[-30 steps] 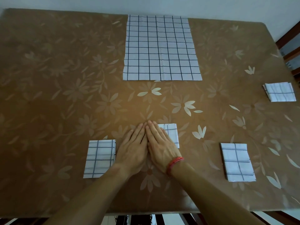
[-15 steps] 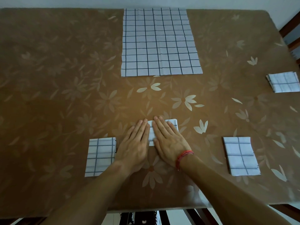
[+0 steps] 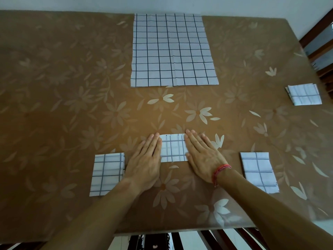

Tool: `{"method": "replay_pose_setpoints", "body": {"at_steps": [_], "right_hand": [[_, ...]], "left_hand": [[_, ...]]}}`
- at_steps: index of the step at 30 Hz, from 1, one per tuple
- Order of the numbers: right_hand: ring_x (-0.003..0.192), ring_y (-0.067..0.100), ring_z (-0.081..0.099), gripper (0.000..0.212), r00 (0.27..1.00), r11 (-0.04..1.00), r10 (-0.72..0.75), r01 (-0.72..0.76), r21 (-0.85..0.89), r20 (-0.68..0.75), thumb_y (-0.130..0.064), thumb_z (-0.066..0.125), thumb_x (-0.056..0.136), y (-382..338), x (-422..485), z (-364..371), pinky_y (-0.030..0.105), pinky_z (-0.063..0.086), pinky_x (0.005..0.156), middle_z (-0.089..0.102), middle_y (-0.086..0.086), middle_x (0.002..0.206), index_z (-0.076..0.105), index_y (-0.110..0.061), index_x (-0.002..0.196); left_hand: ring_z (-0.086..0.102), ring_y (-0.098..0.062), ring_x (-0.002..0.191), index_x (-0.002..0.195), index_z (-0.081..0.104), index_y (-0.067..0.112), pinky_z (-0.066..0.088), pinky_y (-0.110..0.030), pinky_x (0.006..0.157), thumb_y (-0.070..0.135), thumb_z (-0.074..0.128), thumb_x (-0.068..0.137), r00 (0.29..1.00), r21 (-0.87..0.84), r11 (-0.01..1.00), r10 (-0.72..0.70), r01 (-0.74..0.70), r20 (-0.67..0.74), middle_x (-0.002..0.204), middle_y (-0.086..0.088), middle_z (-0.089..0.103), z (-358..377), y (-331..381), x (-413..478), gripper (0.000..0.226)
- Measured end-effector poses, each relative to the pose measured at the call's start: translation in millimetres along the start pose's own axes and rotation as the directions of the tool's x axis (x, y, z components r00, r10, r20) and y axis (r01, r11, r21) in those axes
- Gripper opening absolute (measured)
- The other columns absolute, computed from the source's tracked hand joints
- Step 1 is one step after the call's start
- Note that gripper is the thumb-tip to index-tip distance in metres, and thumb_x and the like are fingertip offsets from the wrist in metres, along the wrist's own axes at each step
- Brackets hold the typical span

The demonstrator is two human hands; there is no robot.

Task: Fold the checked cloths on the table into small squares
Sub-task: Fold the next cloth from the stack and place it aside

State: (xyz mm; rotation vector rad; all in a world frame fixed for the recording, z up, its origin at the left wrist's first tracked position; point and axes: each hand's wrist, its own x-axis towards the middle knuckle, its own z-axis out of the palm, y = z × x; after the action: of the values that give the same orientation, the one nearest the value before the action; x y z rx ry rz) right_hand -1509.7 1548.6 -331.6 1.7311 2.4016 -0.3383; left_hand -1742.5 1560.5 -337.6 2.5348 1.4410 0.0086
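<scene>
At the near middle of the table [image 3: 63,105], a small folded checked cloth [image 3: 173,147] lay flat, white with dark grid lines, its long side running left to right. Left hand [image 3: 146,163] lay palm down on the cloth's left end. Right hand [image 3: 202,156] lay palm down on its right end. Fingers of both hands were straight and close together, laid flat and gripping nothing; left fingers [image 3: 155,143] covered the left edge, right fingers [image 3: 192,141] covered the right edge. The middle strip of the cloth showed between the two hands. A red thread bracelet [image 3: 219,171] sat on the right wrist.

Just beside the left hand, to its left, lay a folded checked square [image 3: 107,174], its right edge close to the hand; contact could not be told. To the right of the right hand, apart from it, lay a second folded square [image 3: 258,171]. A third folded cloth [image 3: 303,94] lay near the right edge of the table, farther back, its layers slightly offset along the left side.

At the far middle of the table an unfolded checked cloth [image 3: 173,51] was spread flat, with a crease running down its centre; its far edge reached the table's back edge.

The table wore a brown cover with a pale flower pattern. Dark wooden chair parts [image 3: 317,42] stood past the right corner.
</scene>
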Motion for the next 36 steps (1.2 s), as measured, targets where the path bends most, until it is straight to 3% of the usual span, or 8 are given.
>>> {"method": "replay_pose_setpoints", "body": {"at_steps": [7, 12, 15, 21, 25, 29, 33, 36], "right_hand": [[0.148, 0.025, 0.008, 0.065, 1.000, 1.000, 0.000, 0.000, 0.011, 0.000, -0.039, 0.011, 0.097, -3.9, 2.8, -13.5, 0.037, -0.001, 0.118, 0.010, 0.012, 0.160, 0.014, -0.004, 0.152], [0.136, 0.028, 0.033, 0.080, 0.999, 0.997, -0.006, 0.009, 0.080, -0.040, -0.032, 0.050, 0.085, -5.7, 14.4, -29.3, 0.042, 0.020, 0.118, 0.034, 0.009, 0.149, 0.015, -0.013, 0.153], [0.126, 0.024, 0.037, 0.090, 1.000, 0.996, 0.009, -0.008, 0.090, -0.007, -0.032, 0.058, 0.078, -4.7, 25.4, -38.9, 0.036, 0.034, 0.105, 0.033, 0.002, 0.144, 0.009, -0.022, 0.153], [0.120, 0.024, 0.039, 0.088, 0.997, 0.992, 0.028, -0.037, 0.124, 0.070, -0.026, 0.070, 0.067, -6.8, 45.1, -51.3, 0.035, 0.040, 0.098, 0.038, 0.002, 0.137, 0.026, -0.029, 0.144], [0.109, 0.025, 0.044, 0.074, 0.987, 0.984, 0.080, -0.101, 0.149, 0.139, -0.026, 0.070, 0.066, -8.0, 57.1, -53.7, 0.035, 0.043, 0.089, 0.043, 0.003, 0.123, 0.038, -0.031, 0.132], [0.102, 0.026, 0.044, 0.064, 0.982, 0.984, 0.115, -0.133, 0.116, 0.152, -0.025, 0.066, 0.068, -11.6, 60.0, -53.1, 0.037, 0.047, 0.088, 0.043, 0.007, 0.118, 0.045, -0.026, 0.129], [0.106, 0.026, 0.049, 0.042, 0.991, 0.981, 0.111, -0.122, 0.150, 0.079, -0.033, 0.059, 0.081, -16.4, 53.5, -62.2, 0.036, 0.046, 0.088, 0.051, 0.003, 0.119, 0.055, -0.024, 0.122], [0.095, 0.027, 0.061, 0.026, 0.982, 0.964, 0.141, -0.165, 0.208, 0.124, -0.028, 0.048, 0.092, -23.7, 43.1, -80.2, 0.035, 0.050, 0.079, 0.065, 0.003, 0.106, 0.059, -0.021, 0.114]], "left_hand": [[0.011, -0.020, 0.149, 0.151, 0.026, 0.006, 0.004, -0.033, 0.119, 0.021, 0.038, 0.101, 1.000, -0.048, 0.999, -0.010, 0.011, 0.014, 0.160, -0.008, 0.019, -12.7, 0.2, 10.1, 0.054], [0.050, -0.026, 0.122, 0.132, 0.054, 0.006, 0.043, -0.039, 0.101, 0.015, 0.062, 0.080, 1.000, -0.061, 0.998, -0.004, 0.005, 0.008, 0.131, -0.007, 0.055, -27.8, -1.5, 23.5, 0.053], [0.046, -0.021, 0.115, 0.131, 0.049, 0.015, 0.042, -0.033, 0.095, 0.016, 0.063, 0.077, 0.999, -0.094, 0.995, -0.032, 0.035, 0.040, 0.126, 0.002, 0.050, -36.8, -0.9, 35.6, 0.056], [0.040, -0.019, 0.108, 0.128, 0.047, 0.014, 0.035, -0.027, 0.088, 0.011, 0.067, 0.072, 0.983, -0.140, 0.981, -0.112, 0.132, 0.146, 0.114, 0.002, 0.045, -42.7, -2.5, 61.5, 0.060], [0.041, -0.020, 0.104, 0.117, 0.049, 0.014, 0.029, -0.024, 0.080, 0.009, 0.072, 0.066, 0.968, -0.183, 0.966, -0.143, 0.181, 0.205, 0.106, 0.003, 0.043, -43.4, -3.4, 68.8, 0.056], [0.036, -0.016, 0.094, 0.127, 0.046, 0.011, 0.029, -0.025, 0.079, 0.005, 0.070, 0.067, 0.970, -0.256, 0.944, -0.164, 0.206, 0.177, 0.100, 0.004, 0.040, -47.5, 0.5, 66.2, 0.065], [0.056, -0.022, 0.076, 0.085, 0.044, 0.023, 0.042, -0.034, 0.060, 0.002, 0.060, 0.073, 0.955, -0.411, 0.863, -0.241, 0.293, 0.176, 0.077, 0.002, 0.055, -56.9, 2.5, 57.3, 0.029], [0.056, -0.016, 0.062, 0.079, 0.045, 0.027, 0.043, -0.032, 0.050, 0.002, 0.060, 0.077, 0.937, -0.530, 0.772, -0.301, 0.350, 0.179, 0.070, 0.000, 0.059, -67.1, 2.7, 49.3, 0.029]]}}
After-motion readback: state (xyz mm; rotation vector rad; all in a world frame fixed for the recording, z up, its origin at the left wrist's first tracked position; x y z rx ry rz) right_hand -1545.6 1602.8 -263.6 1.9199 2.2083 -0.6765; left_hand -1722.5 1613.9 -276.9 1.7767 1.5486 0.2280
